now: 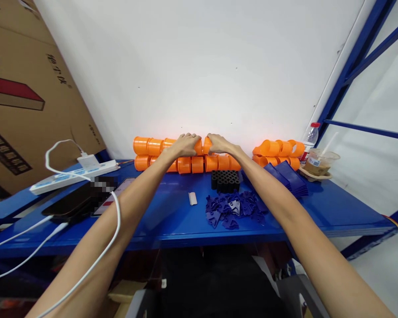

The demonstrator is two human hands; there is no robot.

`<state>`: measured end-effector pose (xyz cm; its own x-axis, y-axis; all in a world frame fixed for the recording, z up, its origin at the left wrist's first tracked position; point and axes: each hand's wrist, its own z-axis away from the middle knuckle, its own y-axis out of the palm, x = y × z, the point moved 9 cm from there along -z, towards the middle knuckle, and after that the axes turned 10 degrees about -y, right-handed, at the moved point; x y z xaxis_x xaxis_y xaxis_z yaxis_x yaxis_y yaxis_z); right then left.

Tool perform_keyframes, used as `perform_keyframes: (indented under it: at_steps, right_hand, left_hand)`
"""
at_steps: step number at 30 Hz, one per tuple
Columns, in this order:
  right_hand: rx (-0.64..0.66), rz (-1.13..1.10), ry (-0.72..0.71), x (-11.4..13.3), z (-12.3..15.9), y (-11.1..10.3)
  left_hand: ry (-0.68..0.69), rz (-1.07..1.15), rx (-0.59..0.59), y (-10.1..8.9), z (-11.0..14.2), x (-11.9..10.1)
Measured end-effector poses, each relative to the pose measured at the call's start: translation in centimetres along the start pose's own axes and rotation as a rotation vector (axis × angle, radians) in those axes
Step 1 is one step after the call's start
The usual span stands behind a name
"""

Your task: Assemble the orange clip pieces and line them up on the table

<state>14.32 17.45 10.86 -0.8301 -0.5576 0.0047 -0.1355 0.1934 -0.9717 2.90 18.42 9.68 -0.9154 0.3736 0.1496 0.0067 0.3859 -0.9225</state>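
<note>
One orange cup (198, 148) clasped by left hand (185, 145) | another cup (206, 146) clasped by right hand (219, 143), just beside | lower row (197, 165) lying left to right beneath

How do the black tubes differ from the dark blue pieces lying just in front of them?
The black tubes stand upright, packed side by side in a neat block, while the blue pieces lie in a loose, overlapping heap. The tubes are round with open tops; the blue pieces look thin, with jagged, irregular outlines. Both are groups of many small parts resting on the blue tabletop.
</note>
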Motion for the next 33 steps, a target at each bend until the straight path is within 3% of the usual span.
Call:
perform_keyframes:
  at_steps: [24,33]
  right_hand:
    - [0.010,0.036,0.053,-1.1,1.5,-0.2]
    - [-0.012,0.002,0.041,-1.3,1.4,0.0]
  left_hand:
    - [0.017,0.006,-0.110,-0.5,0.7,-1.3]
    - [0.034,0.027,-0.092,0.5,1.6,-1.0]
